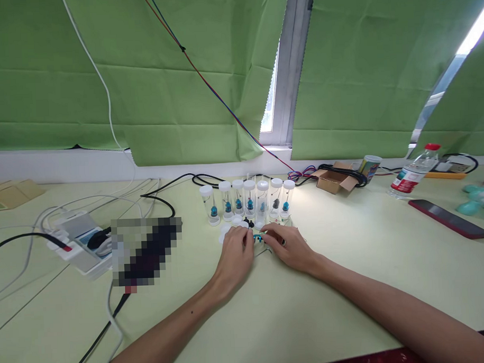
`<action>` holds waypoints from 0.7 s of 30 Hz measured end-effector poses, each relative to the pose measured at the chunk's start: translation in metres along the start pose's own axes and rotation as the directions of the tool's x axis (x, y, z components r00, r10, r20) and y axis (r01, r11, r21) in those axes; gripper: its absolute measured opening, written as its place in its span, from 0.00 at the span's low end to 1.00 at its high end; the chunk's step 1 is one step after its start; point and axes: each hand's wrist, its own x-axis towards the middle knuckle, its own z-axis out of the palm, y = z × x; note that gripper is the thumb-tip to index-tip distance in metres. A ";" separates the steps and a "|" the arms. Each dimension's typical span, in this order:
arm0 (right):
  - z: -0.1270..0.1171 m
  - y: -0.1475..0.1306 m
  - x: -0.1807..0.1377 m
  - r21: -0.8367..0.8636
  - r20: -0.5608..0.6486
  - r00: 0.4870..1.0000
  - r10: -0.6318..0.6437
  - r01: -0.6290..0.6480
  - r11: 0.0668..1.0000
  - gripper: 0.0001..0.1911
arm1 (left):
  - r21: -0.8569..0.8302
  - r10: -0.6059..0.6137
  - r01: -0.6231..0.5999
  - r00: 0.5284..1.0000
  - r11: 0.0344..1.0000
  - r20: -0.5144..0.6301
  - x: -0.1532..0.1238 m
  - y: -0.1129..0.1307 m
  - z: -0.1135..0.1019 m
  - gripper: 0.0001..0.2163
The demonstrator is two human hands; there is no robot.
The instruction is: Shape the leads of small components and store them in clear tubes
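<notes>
- Power strip (79, 243) at far left of the worktop (349, 283), cables plugged in and trailing off.
- Loose white caps (224, 230) lie just left of the left hand.
- Left hand (235, 250): palm down, fingers curled, grip pinched closed on the left end of the small blue part.
- Row of capped vials (249, 200) stands upright just behind both hands, most with a blue piece inside, one dark.
- Small blue part (257, 237) sits between the two hands, low over the worktop, in front of the vials.
- Right hand (292, 247): fingertips closed on the part's right end.
- Cardboard box (332, 181), can (370, 166), water bottle (414, 176) along the back edge.
- Phone (449, 218) lies flat, far right.
</notes>
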 end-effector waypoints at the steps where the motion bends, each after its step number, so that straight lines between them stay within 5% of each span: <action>1: 0.000 -0.001 0.000 0.009 0.004 1.000 -0.005 0.005 1.000 0.09 | -0.002 -0.004 0.004 1.000 1.000 -0.004 0.000 0.000 -0.001 0.15; 21: 0.002 0.004 -0.001 -0.003 0.012 1.000 -0.016 0.016 1.000 0.09 | 0.018 0.014 -0.013 1.000 1.000 -0.017 0.001 -0.001 0.001 0.15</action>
